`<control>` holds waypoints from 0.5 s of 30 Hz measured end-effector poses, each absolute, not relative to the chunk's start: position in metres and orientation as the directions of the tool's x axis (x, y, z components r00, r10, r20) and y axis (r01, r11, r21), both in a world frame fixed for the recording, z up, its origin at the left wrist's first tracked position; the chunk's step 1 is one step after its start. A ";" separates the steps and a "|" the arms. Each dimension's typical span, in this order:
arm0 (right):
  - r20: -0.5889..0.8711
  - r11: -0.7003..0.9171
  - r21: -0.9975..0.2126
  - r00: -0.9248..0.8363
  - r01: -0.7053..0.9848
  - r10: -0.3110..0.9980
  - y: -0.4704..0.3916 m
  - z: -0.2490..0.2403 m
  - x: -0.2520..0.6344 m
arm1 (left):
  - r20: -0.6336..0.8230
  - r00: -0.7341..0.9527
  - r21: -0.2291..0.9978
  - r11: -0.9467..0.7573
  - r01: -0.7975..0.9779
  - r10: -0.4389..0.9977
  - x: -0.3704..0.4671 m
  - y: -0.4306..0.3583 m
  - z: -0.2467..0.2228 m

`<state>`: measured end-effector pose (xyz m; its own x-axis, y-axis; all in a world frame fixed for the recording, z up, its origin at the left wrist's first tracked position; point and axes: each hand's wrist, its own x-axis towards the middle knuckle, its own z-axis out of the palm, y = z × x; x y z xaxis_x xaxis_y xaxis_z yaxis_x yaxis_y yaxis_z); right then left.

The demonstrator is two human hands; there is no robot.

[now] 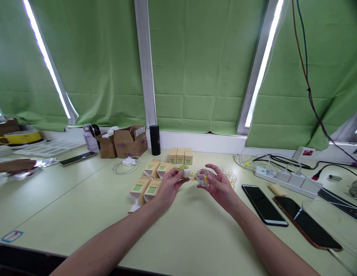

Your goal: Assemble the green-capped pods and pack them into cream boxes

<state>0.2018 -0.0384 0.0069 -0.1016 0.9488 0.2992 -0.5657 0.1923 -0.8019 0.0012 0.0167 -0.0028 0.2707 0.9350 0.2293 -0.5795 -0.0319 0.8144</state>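
Near the middle of the table, my left hand [172,186] is closed around a small green and white piece [184,172], whose exact kind I cannot make out. Just to its right, my right hand [221,186] grips a clear rounded container [202,177] with a yellow spot on it. The two held things are close together but apart. Tiny gold-coloured pieces [192,176] lie on the table behind and between them. Beyond my right hand are clear cases [232,179] with gold bits inside, partly hidden by my fingers.
Open kraft boxes [140,185] stand left of my hands, and small kraft boxes [180,155] at the back. Phones [264,205] and a power strip [288,182] with cables lie right. A black tumbler [154,140] and cardboard boxes [130,142] stand behind. Another person's hand [19,165] is far left.
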 end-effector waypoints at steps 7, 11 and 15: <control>0.311 0.256 -0.849 -0.047 -0.463 0.949 -0.037 0.005 0.192 | 0.233 0.273 0.823 -0.040 -0.567 0.933 0.001 0.016 -0.002; 0.359 0.341 -0.894 -0.009 -0.290 0.933 -0.036 0.002 0.187 | 0.234 0.277 0.831 -0.044 -0.555 0.932 0.001 0.014 0.000; 0.391 0.393 -0.919 0.053 -0.028 0.919 -0.036 -0.005 0.185 | 0.233 0.272 0.841 -0.053 -0.539 0.934 0.001 0.013 0.002</control>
<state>0.1847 -0.0359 -0.0048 0.0533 0.9187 0.3913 -0.0281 0.3931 -0.9191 0.0014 0.0129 0.0019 0.2723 0.9336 0.2330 -0.5391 -0.0525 0.8406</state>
